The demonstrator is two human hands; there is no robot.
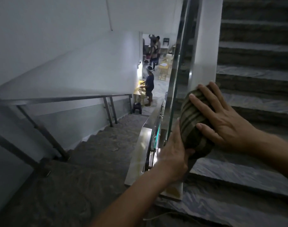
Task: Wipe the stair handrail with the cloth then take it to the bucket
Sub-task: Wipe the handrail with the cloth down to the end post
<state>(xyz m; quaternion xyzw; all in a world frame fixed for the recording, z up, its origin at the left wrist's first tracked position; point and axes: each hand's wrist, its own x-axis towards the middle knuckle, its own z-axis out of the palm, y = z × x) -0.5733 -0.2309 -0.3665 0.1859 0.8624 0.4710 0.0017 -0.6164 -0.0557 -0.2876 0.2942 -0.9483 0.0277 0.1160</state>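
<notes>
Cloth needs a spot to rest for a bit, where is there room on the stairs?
Both hands, left and right, press the cloth around the glass panel. The step just below the right hand is bare. So are the steps going down, between the glass and the handrail. The bottom looks crowded with people and furniture.

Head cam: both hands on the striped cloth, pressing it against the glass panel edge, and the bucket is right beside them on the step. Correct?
Not quite. No bucket shows near the hands in the head view. The rest holds: the left hand and the right hand both hold the striped cloth against the edge of the glass panel, with only bare steps beside them.
</notes>
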